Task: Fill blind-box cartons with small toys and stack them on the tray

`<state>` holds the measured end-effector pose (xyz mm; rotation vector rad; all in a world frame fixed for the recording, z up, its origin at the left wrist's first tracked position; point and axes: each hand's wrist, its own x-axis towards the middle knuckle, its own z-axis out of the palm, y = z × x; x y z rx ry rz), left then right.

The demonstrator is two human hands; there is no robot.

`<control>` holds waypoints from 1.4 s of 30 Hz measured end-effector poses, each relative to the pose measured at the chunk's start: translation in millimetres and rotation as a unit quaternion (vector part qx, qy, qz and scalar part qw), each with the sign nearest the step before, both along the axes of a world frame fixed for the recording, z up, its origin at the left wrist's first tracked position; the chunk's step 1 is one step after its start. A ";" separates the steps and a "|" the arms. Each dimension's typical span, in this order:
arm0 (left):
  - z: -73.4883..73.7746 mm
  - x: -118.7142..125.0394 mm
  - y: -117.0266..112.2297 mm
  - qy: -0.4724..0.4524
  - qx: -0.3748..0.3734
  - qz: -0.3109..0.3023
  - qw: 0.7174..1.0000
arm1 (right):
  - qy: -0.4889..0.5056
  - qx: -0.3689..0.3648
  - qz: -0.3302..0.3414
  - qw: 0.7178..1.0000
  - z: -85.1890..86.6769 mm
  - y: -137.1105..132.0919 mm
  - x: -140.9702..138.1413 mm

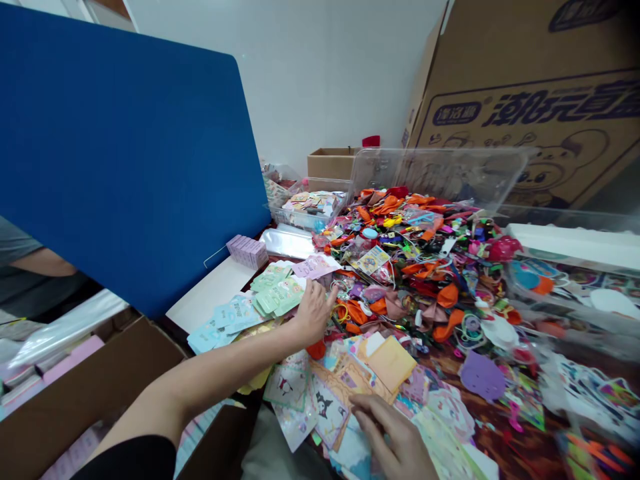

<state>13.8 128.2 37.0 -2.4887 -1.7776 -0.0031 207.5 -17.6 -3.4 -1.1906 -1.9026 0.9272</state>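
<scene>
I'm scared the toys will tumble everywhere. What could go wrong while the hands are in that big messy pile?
1. The left hand reaches into the edge of the heaped pile of colourful small toys and orange balloons. Pieces might slide onto the pale green paper cards.
2. The glossy cartoon sticker packets next to the right hand seem to hang past the near edge of the dark brown table. They could slip off beside the brown cardboard box.

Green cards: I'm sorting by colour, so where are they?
In the head view, the green cards lie left of centre, beside the left hand, between the blue divider and the toy pile.
</scene>
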 end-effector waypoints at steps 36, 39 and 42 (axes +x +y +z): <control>41.3 24.4 -68.3 -0.373 -0.153 -0.158 0.901 | -0.098 0.264 -0.128 0.951 48.2 37.5 19.7; 41.5 24.3 -72.2 -0.351 -0.140 -0.167 0.911 | -0.117 0.291 -0.127 0.941 48.5 35.9 17.2; 40.1 24.9 -75.4 -0.336 -0.138 -0.172 0.916 | -0.114 0.305 -0.125 0.937 47.1 34.1 15.4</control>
